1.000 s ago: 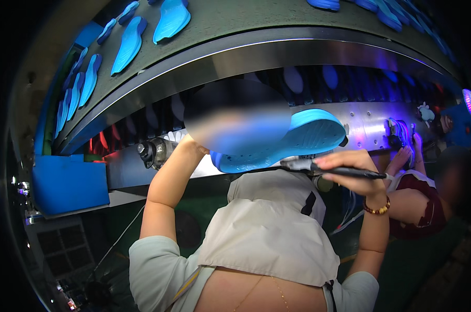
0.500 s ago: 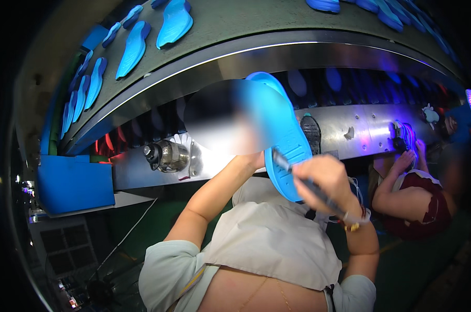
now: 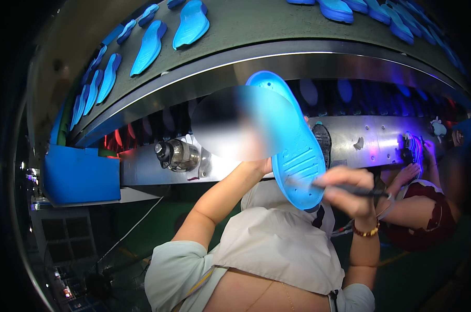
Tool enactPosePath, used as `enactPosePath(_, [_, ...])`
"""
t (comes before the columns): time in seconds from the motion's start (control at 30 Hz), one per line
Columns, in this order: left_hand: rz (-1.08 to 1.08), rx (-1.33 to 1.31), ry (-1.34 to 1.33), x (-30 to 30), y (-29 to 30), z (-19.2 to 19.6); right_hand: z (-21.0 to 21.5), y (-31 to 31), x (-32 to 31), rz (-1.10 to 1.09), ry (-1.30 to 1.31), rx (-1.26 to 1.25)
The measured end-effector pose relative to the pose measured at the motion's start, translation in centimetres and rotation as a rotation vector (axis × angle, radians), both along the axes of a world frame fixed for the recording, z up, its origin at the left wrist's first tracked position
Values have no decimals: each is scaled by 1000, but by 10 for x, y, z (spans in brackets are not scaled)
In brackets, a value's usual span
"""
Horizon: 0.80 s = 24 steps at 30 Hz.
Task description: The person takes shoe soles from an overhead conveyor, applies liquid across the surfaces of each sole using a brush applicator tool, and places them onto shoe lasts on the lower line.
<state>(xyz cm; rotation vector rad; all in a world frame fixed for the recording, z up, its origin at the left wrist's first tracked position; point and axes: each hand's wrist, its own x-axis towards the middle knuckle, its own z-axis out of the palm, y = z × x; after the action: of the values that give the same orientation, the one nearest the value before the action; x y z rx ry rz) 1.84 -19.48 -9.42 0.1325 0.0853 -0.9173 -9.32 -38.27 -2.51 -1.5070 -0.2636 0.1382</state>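
Observation:
A bright blue shoe sole (image 3: 299,156) is held up in front of me, its recessed, ribbed inner face toward me and its long axis slanting. My left hand (image 3: 266,166) grips it by its left side; most of that hand is lost in a blur patch, though a fingertip shows past the sole's right edge. In my right hand (image 3: 353,190), the fingers close around a dark-handled brush (image 3: 377,192). The brush lies almost level, and its motion-smeared tip is over the ribbed lower part of the sole.
Behind is a green conveyor belt (image 3: 246,26) carrying several blue soles (image 3: 192,25). On the metal ledge (image 3: 350,138) stand a clear bottle (image 3: 178,155) and a dark sole (image 3: 323,141). A blue box (image 3: 82,174) sits left; a co-worker's hands (image 3: 410,171) work under violet light at right.
The brush has swung from a steep slant to nearly level, and its tip has shifted down toward the sole's lower end. The whole view has shifted slightly. My left hand keeps its hold.

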Motion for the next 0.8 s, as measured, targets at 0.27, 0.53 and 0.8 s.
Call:
enactPosePath(0.27, [161, 314, -418, 9, 1, 29, -8, -19, 3, 131, -128, -49])
enactPosePath(0.53, [152, 380, -466, 40, -19, 63, -13, -21, 5, 145, -191, -92])
enactPosePath(0.8, [321, 98, -381, -4, -26, 68, -17, 3, 2, -305, 15, 627])
